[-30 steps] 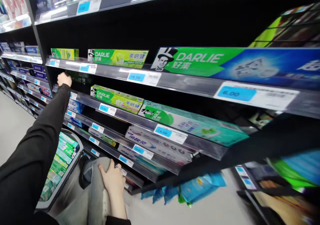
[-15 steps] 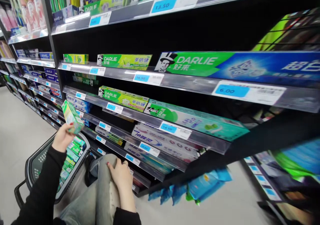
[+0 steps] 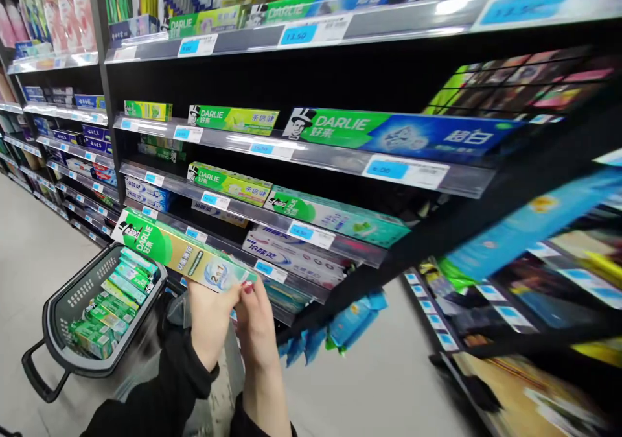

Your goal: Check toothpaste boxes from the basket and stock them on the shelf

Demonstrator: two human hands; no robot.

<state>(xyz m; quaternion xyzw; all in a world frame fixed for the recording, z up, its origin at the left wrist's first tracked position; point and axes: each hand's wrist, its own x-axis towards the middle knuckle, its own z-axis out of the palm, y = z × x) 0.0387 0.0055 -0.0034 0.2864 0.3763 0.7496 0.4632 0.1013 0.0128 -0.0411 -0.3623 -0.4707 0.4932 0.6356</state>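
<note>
A green, white and gold Darlie toothpaste box [image 3: 182,252] is held up in front of the shelves, its printed front facing me. My left hand [image 3: 210,320] grips it from below, fingers closed behind it. At the box's right end, my right hand [image 3: 257,320] is closed with its fingertips on the corner. The two hands nearly touch. To the lower left stands a dark shopping basket [image 3: 51,320] holding several green and teal toothpaste boxes [image 3: 114,314].
Shelves ahead carry Darlie boxes [image 3: 335,132] in front of dark gaps, with price tags [image 3: 405,170] along the edges. Blue hanging packets [image 3: 357,320] jut out low at the shelf end. Another rack [image 3: 486,294] stands to the right, across grey floor [image 3: 359,391].
My left hand has brought the toothpaste box from above the basket rightward and turned it lengthwise. My right hand has risen from my knee to the box's right end.
</note>
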